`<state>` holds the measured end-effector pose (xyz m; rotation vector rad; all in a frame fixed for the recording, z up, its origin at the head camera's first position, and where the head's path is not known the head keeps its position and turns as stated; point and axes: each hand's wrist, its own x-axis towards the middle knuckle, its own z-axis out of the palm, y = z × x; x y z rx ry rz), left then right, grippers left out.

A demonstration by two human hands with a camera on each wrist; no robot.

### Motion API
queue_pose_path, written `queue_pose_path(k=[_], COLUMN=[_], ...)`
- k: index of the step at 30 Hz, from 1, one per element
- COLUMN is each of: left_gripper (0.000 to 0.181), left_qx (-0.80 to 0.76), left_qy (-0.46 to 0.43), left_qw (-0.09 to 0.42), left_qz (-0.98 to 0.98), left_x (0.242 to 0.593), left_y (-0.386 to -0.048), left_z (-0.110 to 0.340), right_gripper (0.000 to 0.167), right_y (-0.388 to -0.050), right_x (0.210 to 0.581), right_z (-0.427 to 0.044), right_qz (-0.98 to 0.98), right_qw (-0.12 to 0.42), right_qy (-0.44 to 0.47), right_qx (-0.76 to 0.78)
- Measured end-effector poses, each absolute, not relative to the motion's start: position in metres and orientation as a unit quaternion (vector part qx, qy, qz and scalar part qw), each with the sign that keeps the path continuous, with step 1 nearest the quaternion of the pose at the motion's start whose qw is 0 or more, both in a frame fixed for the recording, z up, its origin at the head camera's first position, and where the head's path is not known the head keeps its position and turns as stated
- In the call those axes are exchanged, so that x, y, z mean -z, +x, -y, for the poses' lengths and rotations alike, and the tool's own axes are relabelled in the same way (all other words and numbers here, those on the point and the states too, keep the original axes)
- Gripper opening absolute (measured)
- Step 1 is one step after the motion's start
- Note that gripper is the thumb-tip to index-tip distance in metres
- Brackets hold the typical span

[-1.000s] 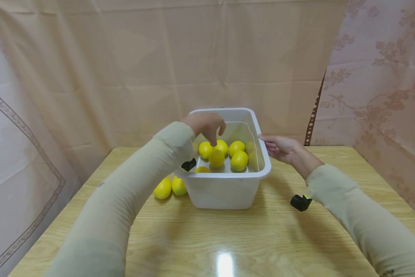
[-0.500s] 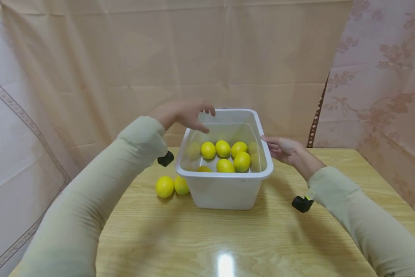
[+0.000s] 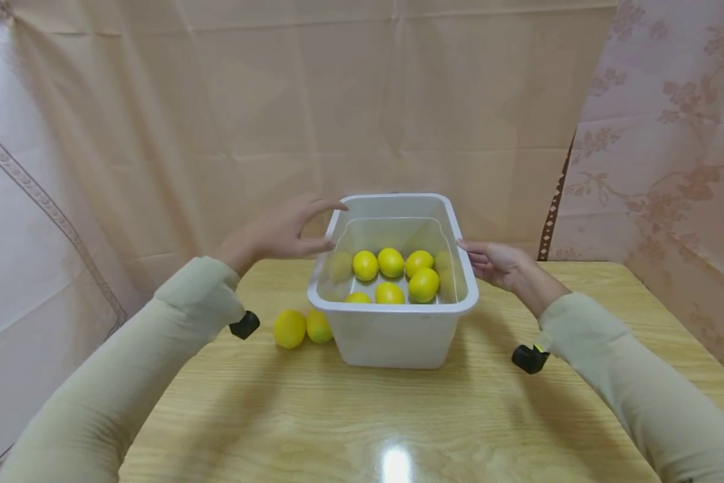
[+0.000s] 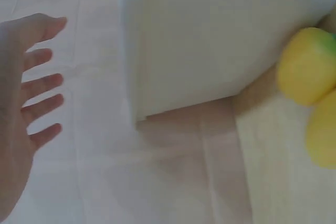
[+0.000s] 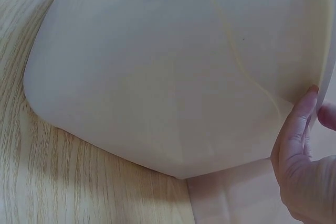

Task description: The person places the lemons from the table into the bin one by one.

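A white plastic bin [image 3: 392,335] stands on the table with several yellow lemons [image 3: 390,262] on its floor. To the left of the bin, two more lemons sit on the wood, one lemon [image 3: 290,329] beside the other [image 3: 319,327]. My left hand [image 3: 283,230] hovers by the bin's left rim, holding nothing, its thumb and fingers spread apart; the left wrist view shows the same hand [image 4: 26,82] away from the bin wall. At the right rim, my right hand [image 3: 494,260] grips the bin's edge; in the right wrist view its fingers [image 5: 296,124] lie against the wall.
The wooden table [image 3: 313,416] carries the bin near its back edge. A beige cloth [image 3: 265,100] hangs behind it, with patterned curtains on either side. A black wrist camera [image 3: 244,325] hangs under the left cuff.
My left hand has let go of a lemon inside the bin and drawn back leftward out over the rim. The right hand has stayed on the right edge.
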<state>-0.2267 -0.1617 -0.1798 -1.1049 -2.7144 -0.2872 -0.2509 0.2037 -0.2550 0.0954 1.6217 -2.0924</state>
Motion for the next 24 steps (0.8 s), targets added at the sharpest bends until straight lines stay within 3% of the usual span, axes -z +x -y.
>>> queue_pose_path(k=[14, 24], left_gripper=[0.051, 0.049], left_qx=[0.088, 0.106], left_qy=[-0.36, -0.319], left_qw=[0.272, 0.306], left_qz=[0.888, 0.891], left_x=[0.227, 0.258], left_y=[-0.203, -0.192], left_z=[0.184, 0.2], right_gripper=[0.017, 0.016], right_y=[-0.249, -0.249], right_x=[0.251, 0.248], right_z=[-0.205, -0.207], right_qz=[-0.592, -0.596], right_qw=[0.243, 0.241], right_qy=[0.035, 0.036], right_qx=[0.768, 0.765])
